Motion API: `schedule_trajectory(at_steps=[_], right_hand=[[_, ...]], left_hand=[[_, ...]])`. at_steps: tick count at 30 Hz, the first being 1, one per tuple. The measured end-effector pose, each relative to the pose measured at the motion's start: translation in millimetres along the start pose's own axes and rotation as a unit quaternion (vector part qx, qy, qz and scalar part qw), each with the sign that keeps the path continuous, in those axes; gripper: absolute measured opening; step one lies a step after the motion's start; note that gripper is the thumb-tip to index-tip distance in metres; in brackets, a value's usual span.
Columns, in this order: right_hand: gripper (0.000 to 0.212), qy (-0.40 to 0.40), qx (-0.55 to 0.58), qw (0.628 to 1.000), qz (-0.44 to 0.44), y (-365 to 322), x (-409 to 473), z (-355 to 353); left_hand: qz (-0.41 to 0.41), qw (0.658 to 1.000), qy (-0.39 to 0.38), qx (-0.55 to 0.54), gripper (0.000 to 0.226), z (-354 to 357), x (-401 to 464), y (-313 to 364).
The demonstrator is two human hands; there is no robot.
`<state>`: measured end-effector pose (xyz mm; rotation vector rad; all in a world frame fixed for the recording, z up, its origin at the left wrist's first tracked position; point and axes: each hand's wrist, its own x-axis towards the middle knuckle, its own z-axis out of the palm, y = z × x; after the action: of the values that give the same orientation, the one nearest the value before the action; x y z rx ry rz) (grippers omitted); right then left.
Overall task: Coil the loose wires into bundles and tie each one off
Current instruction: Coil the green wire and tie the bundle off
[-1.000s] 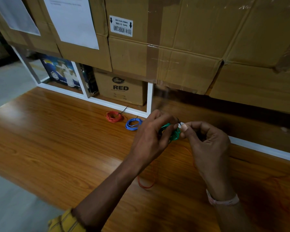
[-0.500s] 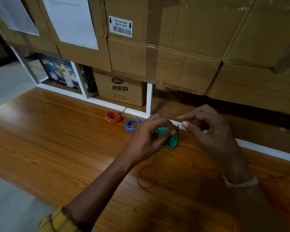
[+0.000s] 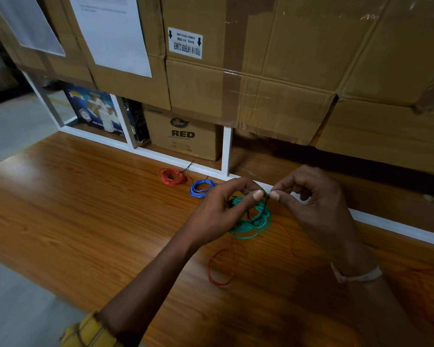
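Setting: a storeroom or stockroom, not a home. Evidence: large taped cardboard cartons [image 3: 273, 78] stacked along the wall directly behind the wooden tabletop [image 3: 85, 221]. One carton carries an upside-down shipping label [image 3: 185, 46] with arrows and "handle with care". Printed paper sheets [image 3: 113, 33] are taped to the cartons left of that label. Below the cartons, a white metal rack frame [image 3: 227, 151] holds a smaller carton marked "RED" [image 3: 183, 136] and, to its left, a blue retail product box [image 3: 98, 113]. Bare grey floor [image 3: 15, 131] left of the rack.
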<state>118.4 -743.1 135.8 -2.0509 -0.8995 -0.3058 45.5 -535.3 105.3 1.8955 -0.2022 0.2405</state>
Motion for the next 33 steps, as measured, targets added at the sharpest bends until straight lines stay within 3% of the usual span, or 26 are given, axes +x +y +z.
schedule_trajectory(at_steps=[9, 13, 16, 18, 21, 24, 26, 30, 33], right_hand=[[0.009, -0.017, 0.050, 0.998, 0.026, 13, -6, 10], [0.010, 0.065, 0.079, 0.991, 0.083, 21, -6, 6], [0.009, 0.102, 0.112, 0.978, 0.145, 26, -6, 9], [0.015, 0.090, 0.241, 0.950, 0.180, 24, -5, 19], [0.017, 0.062, 0.486, 0.834, 0.254, 16, 1, 32], [0.020, 0.081, 0.554, 0.761, 0.328, 17, 12, 42], [0.021, 0.093, 0.538, 0.746, 0.382, 21, 20, 52], [0.028, 0.069, 0.461, 0.770, 0.435, 39, 37, 69], [0.033, 0.061, 0.456, 0.764, 0.452, 56, 43, 80]], left_hand=[[-0.011, 1.000, 0.004, -0.020, 0.005, 3, 8, -4], [-0.024, 1.000, -0.009, 0.003, 0.014, -3, 5, -12], [-0.045, 0.999, -0.016, -0.010, 0.007, -6, 0, -17], [-0.052, 0.998, -0.018, -0.010, 0.004, -4, 0, -18], [-0.067, 0.998, -0.010, -0.008, 0.005, 1, 3, -22], [-0.071, 0.997, -0.001, -0.002, 0.006, 6, 5, -31], [-0.070, 0.997, -0.007, 0.018, 0.007, 8, 7, -38], [-0.087, 0.995, -0.041, 0.040, 0.010, 12, 9, -53], [-0.094, 0.994, -0.047, 0.026, 0.012, 16, 12, -61]])
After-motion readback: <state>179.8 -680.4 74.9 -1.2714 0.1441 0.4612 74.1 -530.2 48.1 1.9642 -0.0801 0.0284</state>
